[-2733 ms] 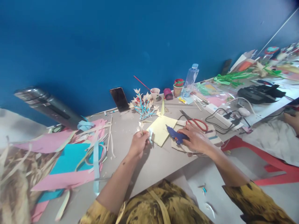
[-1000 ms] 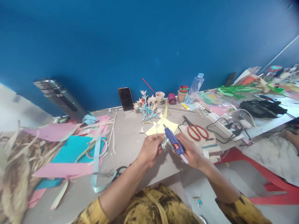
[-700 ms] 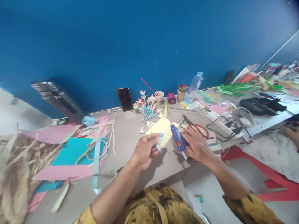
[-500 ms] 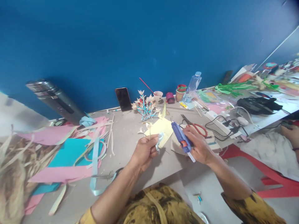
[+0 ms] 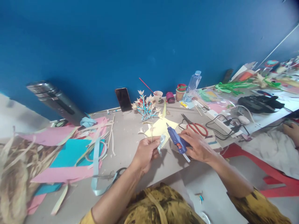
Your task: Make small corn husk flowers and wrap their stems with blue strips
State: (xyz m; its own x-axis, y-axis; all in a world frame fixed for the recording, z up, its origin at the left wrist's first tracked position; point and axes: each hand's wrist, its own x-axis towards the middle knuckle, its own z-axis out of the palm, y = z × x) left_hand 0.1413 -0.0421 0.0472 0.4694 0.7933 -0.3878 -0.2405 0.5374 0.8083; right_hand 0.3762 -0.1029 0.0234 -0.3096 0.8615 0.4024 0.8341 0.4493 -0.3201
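Between the fingers of my left hand (image 5: 145, 153) is a small pale blue ribbon piece (image 5: 161, 143), pinched at its edge; a thin pale stem also rises from the fingers. My right hand (image 5: 197, 145) is wrapped round a blue glue gun (image 5: 175, 138), its nozzle tilted up and left, a clear glue stick poking from the rear. The nozzle is close to the ribbon piece but apart from it. Beneath both hands lies a yellow paper sheet (image 5: 167, 124). Red-handled scissors (image 5: 195, 127) rest just beyond my right hand.
Pale flowers with blue stems (image 5: 146, 109) stand near a propped phone (image 5: 123, 99). At left are a steel flask (image 5: 58, 101), blue paper (image 5: 67, 152) and a ribbon roll (image 5: 95, 152). A power strip (image 5: 221, 123) with cords, a water bottle (image 5: 192, 85) and another person's hand (image 5: 291, 132) are at right.
The glue gun in my right hand has shifted left and slightly down, bringing its nozzle nearer the ribbon piece. My left hand has moved slightly right.
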